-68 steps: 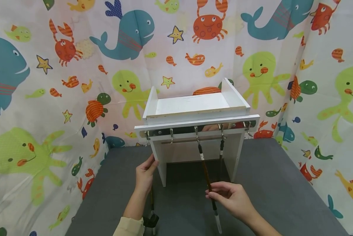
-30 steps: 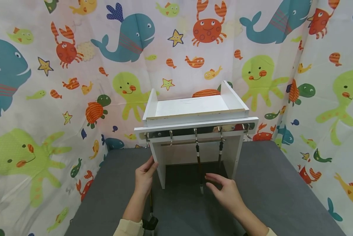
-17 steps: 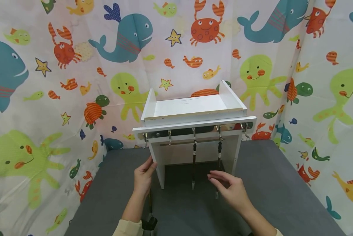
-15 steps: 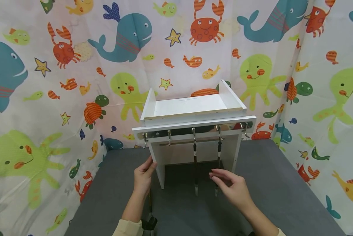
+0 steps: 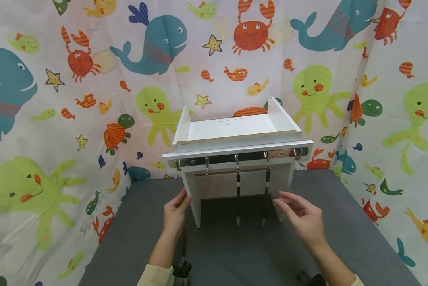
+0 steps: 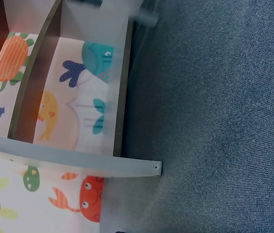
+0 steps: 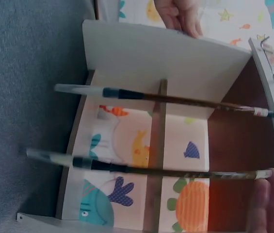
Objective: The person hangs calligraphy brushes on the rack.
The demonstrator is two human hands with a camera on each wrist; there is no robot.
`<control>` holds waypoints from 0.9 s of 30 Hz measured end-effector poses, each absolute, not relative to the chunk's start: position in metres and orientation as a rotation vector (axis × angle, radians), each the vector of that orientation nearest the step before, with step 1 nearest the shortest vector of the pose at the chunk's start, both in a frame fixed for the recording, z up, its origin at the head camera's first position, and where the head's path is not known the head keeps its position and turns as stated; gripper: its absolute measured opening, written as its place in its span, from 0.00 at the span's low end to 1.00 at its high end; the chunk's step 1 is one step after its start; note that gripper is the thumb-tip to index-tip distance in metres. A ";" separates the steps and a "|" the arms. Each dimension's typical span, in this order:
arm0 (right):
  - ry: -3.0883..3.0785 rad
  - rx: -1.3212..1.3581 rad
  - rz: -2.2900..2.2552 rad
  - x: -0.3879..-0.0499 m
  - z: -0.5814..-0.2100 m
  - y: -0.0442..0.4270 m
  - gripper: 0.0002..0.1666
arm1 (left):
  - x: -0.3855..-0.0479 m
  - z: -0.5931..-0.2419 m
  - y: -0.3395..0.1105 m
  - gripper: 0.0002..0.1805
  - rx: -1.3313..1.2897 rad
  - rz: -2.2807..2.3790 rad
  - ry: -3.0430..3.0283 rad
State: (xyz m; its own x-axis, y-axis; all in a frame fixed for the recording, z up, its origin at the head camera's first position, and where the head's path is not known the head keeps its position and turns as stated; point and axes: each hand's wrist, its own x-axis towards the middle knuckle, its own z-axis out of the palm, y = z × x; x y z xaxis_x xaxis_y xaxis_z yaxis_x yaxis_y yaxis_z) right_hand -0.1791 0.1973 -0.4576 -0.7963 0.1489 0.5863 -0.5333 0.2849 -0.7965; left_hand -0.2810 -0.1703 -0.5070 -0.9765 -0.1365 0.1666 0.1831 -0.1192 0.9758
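Observation:
A white shelf unit (image 5: 239, 147) carries a strip of metal hooks along its front. Two brown brushes hang tip down, one (image 5: 238, 194) from the middle hook and the other (image 5: 266, 196) from the hook to its right. The left hand (image 5: 174, 212) grips the unit's left side panel between thumb and fingers; in the right wrist view the same hand (image 7: 180, 14) is at that panel's edge. The right hand (image 5: 301, 218) is right of the brushes, fingers bent and apart from the thumb, holding nothing. In the right wrist view its fingers (image 7: 272, 199) appear near one brush's upper end.
The unit stands on a grey surface (image 5: 342, 222), before a curtain (image 5: 214, 59) printed with sea animals. Another thin brown stick (image 5: 183, 244) shows beside the left forearm. Other hooks on the strip hold nothing.
The right hand has let go of the middle brush and moved up and to the right. That brush has swung back to hang nearly straight. The left hand has stayed on the panel.

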 end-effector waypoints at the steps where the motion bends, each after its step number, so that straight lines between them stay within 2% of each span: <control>1: -1.976 0.295 1.549 -0.180 -0.457 0.199 0.17 | -0.281 -0.507 -0.170 0.26 -0.056 -2.205 -1.925; 11: -1.874 -0.010 1.569 -0.201 -0.470 0.212 0.26 | -0.280 -0.506 -0.170 0.26 -0.038 -2.192 -1.917; 22: -2.131 -0.267 1.859 -0.234 -0.505 0.225 0.36 | -0.281 -0.508 -0.172 0.25 -0.046 -2.179 -1.907; 27: -2.035 -0.296 1.959 -0.240 -0.514 0.225 0.35 | -0.280 -0.508 -0.170 0.25 -0.055 -2.166 -1.927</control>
State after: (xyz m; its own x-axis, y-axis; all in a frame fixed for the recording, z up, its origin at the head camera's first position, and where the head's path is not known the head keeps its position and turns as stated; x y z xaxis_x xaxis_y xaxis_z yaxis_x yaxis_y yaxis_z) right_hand -0.2397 0.2252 -0.5141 -0.9337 0.3505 0.0725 -0.0590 0.0490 -0.9971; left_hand -0.2795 -0.1699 -0.5075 -0.9703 -0.1539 0.1868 0.2035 -0.1006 0.9739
